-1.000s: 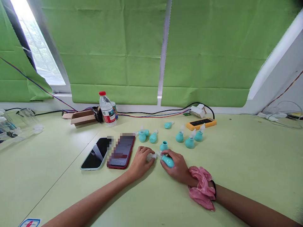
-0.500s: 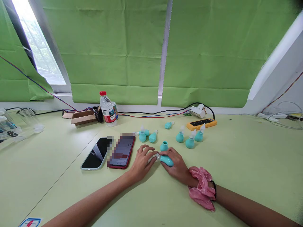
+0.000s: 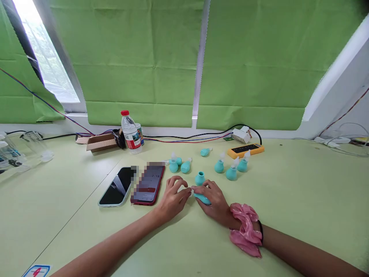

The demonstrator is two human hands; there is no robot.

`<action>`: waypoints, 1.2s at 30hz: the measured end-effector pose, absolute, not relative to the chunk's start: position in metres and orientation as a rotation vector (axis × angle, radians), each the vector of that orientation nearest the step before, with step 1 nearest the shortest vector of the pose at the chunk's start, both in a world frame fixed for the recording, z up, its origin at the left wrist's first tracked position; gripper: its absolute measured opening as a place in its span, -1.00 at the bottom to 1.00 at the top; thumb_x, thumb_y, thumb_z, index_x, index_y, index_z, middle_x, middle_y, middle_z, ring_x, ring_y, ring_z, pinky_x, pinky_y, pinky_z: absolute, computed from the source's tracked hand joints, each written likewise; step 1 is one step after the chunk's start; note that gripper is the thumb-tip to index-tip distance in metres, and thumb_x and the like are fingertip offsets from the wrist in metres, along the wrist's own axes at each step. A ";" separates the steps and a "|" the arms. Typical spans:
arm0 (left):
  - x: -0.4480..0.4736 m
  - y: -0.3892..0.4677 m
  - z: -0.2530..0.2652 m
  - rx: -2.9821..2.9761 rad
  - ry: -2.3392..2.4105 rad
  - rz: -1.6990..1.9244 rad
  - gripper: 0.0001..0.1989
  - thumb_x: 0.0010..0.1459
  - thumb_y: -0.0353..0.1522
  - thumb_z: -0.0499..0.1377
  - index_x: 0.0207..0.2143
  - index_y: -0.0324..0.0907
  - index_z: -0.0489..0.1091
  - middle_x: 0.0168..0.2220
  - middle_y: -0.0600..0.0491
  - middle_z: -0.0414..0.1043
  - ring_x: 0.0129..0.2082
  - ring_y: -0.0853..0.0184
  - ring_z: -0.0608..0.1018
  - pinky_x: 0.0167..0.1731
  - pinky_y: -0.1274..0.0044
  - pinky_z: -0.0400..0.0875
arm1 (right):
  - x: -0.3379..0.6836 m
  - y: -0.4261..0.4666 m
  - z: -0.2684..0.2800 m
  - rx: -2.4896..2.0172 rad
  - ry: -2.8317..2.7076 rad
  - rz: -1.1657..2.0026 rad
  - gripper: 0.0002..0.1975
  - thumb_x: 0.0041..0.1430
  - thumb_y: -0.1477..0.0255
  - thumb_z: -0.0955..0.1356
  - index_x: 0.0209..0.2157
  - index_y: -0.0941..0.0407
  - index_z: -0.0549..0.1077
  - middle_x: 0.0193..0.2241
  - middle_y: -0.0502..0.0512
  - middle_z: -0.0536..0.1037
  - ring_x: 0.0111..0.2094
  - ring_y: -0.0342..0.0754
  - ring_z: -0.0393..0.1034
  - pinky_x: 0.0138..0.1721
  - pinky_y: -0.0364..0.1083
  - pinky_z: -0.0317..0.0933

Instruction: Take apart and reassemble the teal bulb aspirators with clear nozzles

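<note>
My right hand (image 3: 212,200) is wrapped over a teal bulb syringe (image 3: 203,199), which lies on its side with its mouth toward the left. Thumb and fingertips of my left hand (image 3: 175,197) are pinched at the clear nozzle of that syringe, mostly hidden by the fingers. Just behind my fingers stands a teal bulb (image 3: 200,178) with an open neck and no nozzle. Farther back on the left is a small cluster with an upright bulb syringe (image 3: 173,166) and a lying one (image 3: 186,166). Upright bulb syringes (image 3: 231,173) stand to the right.
Two phones, one dark (image 3: 117,186) and one red-cased (image 3: 148,184), lie left of my hands. Behind them are a water bottle (image 3: 131,132) and a cardboard box (image 3: 102,143). A yellow device (image 3: 245,150) and cables lie along the back wall.
My left hand's fingers have closed into a tighter pinch on the nozzle, index finger more bent. My right fingers now cover more of the bulb. Other things stay put.
</note>
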State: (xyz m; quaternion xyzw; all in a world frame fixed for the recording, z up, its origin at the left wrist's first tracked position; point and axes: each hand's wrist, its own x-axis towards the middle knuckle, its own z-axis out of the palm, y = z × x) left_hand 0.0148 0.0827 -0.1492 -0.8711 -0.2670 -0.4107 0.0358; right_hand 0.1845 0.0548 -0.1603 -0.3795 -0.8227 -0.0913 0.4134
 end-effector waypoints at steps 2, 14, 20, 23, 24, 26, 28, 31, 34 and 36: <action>0.015 0.082 -0.148 -2.719 -0.854 -1.199 -0.87 0.06 -0.47 0.02 -0.35 -0.19 0.33 -0.34 -0.02 0.31 -0.25 0.29 0.26 -0.29 0.42 0.23 | 0.185 0.054 -0.161 -0.957 -2.093 -0.277 -0.77 -0.05 0.65 0.25 -0.32 0.09 0.32 -0.34 0.03 0.48 -0.37 -0.06 0.20 -0.38 -0.06 0.12; 0.011 0.082 -0.143 -2.832 -0.904 -1.278 -0.88 0.08 -0.44 0.00 -0.34 -0.21 0.31 -0.32 -0.03 0.28 -0.27 0.32 0.27 -0.27 0.45 0.25 | 0.187 0.054 -0.160 -0.962 -2.174 -0.388 -0.78 -0.02 0.63 0.24 -0.33 0.08 0.34 -0.32 0.06 0.48 -0.33 -0.06 0.23 -0.37 -0.05 0.09; 0.011 0.084 -0.140 -2.870 -0.864 -1.264 -0.86 0.04 -0.45 0.04 -0.37 -0.16 0.39 -0.38 0.00 0.35 -0.34 0.32 0.28 -0.34 0.44 0.24 | 0.187 0.053 -0.158 -0.960 -2.169 -0.410 -0.77 -0.02 0.66 0.23 -0.32 0.10 0.35 -0.28 0.03 0.48 -0.33 -0.06 0.22 -0.38 -0.05 0.08; 0.011 0.083 -0.141 -2.832 -0.851 -1.244 -0.86 0.03 -0.45 0.05 -0.48 -0.17 0.39 -0.43 0.01 0.38 -0.35 0.31 0.28 -0.38 0.45 0.24 | 0.185 0.051 -0.156 -0.951 -2.173 -0.464 -0.77 0.01 0.65 0.22 -0.32 0.10 0.37 -0.30 0.05 0.49 -0.33 -0.06 0.22 -0.38 -0.05 0.07; 0.011 0.083 -0.141 -2.816 -0.840 -1.240 -0.86 0.04 -0.45 0.05 -0.50 -0.17 0.39 -0.43 0.01 0.38 -0.34 0.31 0.28 -0.38 0.45 0.24 | 0.185 0.050 -0.156 -0.952 -2.174 -0.483 -0.77 0.02 0.64 0.22 -0.32 0.10 0.38 -0.31 0.05 0.50 -0.33 -0.06 0.23 -0.39 -0.06 0.06; 0.011 0.083 -0.142 -2.795 -0.817 -1.228 -0.86 0.04 -0.44 0.05 -0.50 -0.17 0.39 -0.43 0.00 0.38 -0.33 0.31 0.29 -0.37 0.45 0.23 | 0.184 0.050 -0.155 -0.959 -2.173 -0.515 -0.77 0.05 0.63 0.21 -0.33 0.09 0.39 -0.32 0.06 0.50 -0.34 -0.07 0.23 -0.39 -0.06 0.05; 0.010 0.084 -0.141 -2.789 -0.794 -1.220 -0.88 0.04 -0.42 0.06 -0.48 -0.17 0.38 -0.44 0.01 0.37 -0.34 0.32 0.29 -0.37 0.45 0.23 | 0.184 0.049 -0.155 -0.962 -2.173 -0.544 -0.77 0.06 0.63 0.20 -0.32 0.08 0.40 -0.32 0.05 0.50 -0.35 -0.08 0.24 -0.39 -0.06 0.04; 0.010 0.085 -0.139 -2.784 -0.766 -1.193 -0.88 0.04 -0.43 0.06 -0.48 -0.17 0.37 -0.46 0.03 0.38 -0.34 0.33 0.30 -0.38 0.47 0.21 | 0.184 0.049 -0.156 -0.945 -2.186 -0.612 -0.76 0.07 0.63 0.19 -0.34 0.08 0.41 -0.30 0.04 0.50 -0.35 -0.09 0.23 -0.40 -0.06 0.03; 0.009 0.085 -0.138 -2.724 -0.737 -1.062 -0.86 0.06 -0.46 0.03 -0.48 -0.18 0.35 -0.48 0.04 0.37 -0.32 0.31 0.29 -0.36 0.44 0.18 | 0.184 0.049 -0.157 -0.926 -2.219 -0.689 -0.77 0.07 0.63 0.19 -0.37 0.09 0.41 -0.26 0.01 0.49 -0.35 -0.08 0.22 -0.40 -0.05 0.02; 0.008 0.083 -0.137 -2.659 -0.695 -0.903 -0.83 0.07 -0.52 -0.02 -0.43 -0.20 0.33 -0.46 0.02 0.36 -0.28 0.28 0.29 -0.33 0.39 0.15 | 0.185 0.050 -0.158 -0.928 -2.228 -0.718 -0.78 0.07 0.64 0.19 -0.39 0.10 0.40 -0.24 -0.02 0.48 -0.35 -0.08 0.21 -0.39 -0.04 0.02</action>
